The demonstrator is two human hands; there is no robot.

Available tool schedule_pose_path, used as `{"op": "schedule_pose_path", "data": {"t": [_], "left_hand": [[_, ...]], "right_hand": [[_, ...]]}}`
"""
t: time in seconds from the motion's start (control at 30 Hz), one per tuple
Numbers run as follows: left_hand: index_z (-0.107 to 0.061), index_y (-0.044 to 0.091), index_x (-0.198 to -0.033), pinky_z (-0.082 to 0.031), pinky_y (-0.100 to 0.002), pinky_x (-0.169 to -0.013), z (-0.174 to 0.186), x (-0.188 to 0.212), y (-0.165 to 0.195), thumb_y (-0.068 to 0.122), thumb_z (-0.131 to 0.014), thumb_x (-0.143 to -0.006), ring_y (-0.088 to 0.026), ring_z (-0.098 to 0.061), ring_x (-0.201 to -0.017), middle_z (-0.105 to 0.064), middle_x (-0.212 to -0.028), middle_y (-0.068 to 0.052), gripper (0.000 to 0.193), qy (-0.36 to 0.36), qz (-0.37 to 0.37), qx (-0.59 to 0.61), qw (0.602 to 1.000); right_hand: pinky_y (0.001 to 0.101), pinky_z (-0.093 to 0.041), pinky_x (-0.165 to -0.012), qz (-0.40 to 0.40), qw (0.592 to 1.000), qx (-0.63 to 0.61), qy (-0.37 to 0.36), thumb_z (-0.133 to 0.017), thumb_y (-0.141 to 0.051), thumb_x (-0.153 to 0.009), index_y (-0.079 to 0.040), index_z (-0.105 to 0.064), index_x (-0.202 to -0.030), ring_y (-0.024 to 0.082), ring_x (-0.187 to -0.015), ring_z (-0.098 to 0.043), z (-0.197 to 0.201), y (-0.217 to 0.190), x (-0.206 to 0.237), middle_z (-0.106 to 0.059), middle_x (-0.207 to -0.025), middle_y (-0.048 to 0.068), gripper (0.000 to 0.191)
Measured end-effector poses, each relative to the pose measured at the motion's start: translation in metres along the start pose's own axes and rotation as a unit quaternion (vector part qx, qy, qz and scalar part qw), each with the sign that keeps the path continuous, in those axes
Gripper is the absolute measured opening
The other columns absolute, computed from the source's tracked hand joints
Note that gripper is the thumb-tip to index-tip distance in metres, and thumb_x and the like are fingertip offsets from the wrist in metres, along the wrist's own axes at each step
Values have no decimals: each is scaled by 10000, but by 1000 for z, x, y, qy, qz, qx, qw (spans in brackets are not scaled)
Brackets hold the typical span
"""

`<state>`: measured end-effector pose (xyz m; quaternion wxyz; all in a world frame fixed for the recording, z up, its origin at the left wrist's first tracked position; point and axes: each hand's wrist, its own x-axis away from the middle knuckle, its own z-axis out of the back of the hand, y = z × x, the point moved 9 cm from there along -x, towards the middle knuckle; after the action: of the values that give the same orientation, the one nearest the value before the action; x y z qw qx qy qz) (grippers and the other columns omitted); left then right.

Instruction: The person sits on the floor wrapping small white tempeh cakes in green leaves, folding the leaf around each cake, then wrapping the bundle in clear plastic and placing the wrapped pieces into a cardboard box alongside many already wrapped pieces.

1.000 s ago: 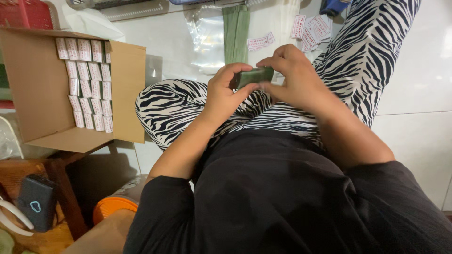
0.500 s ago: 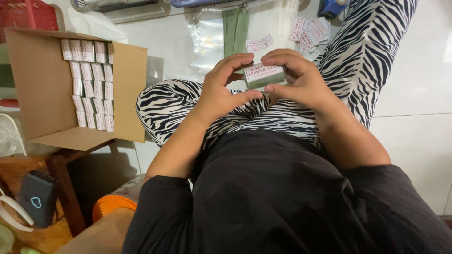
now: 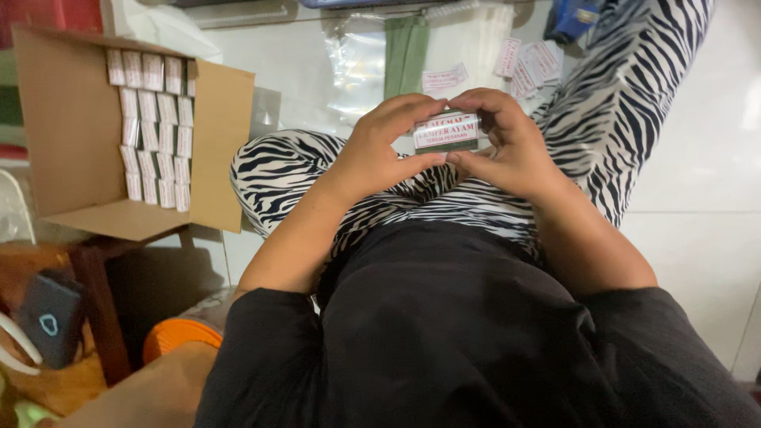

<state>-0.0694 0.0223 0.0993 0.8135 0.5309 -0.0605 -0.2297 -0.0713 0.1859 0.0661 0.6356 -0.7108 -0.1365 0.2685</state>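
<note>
Box (image 3: 446,131) – small, labelled – pinched between left hand (image 3: 380,150) and right hand (image 3: 507,147), fingertips curled round its ends, above lap.

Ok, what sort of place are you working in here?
Probably a home packing spot on a tiled floor, not a factory line. An open cardboard box holds rows of small white packets, loose labels and clear plastic bags lie ahead, and both hands hold a small labelled pack.
</note>
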Motion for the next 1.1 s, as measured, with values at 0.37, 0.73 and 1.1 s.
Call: {"op": "schedule_pose_path", "data": {"t": [0.37,0.73,1.1], "left_hand": [[-537,41,-1428,-435,-361,-1253,171,116,-182,-118,-751,-897,-212,-495,-1464,-519,-1560,-79,594,353,29,259,899],[-616,-36,-1311,-518,-293,-966,377,300,-361,0,-745,-745,-235,-658,-1131,-684,-1258,-147,582,488,373,-25,789],[-751,-14,-1106,-573,-299,-757,387,300,-374,145,-860,-774,-195,-716,-835,-767,-942,-119,384,437,415,-101,792]], "right_hand": [[353,-544,-1042,-15,976,216,-13,-826,-98,-923,-69,-463,-1541,260,-1311,-594,-57,10,-76,-432,-1568,151,716],[358,-542,-1010,-83,961,260,-40,-779,-89,-946,-44,-570,-1432,260,-1319,-604,-118,66,-141,-496,-1532,154,531],[361,-556,-1005,-87,957,275,-45,-770,-104,-970,-47,-578,-1428,259,-1323,-607,-143,78,-164,-511,-1524,166,500]]}}
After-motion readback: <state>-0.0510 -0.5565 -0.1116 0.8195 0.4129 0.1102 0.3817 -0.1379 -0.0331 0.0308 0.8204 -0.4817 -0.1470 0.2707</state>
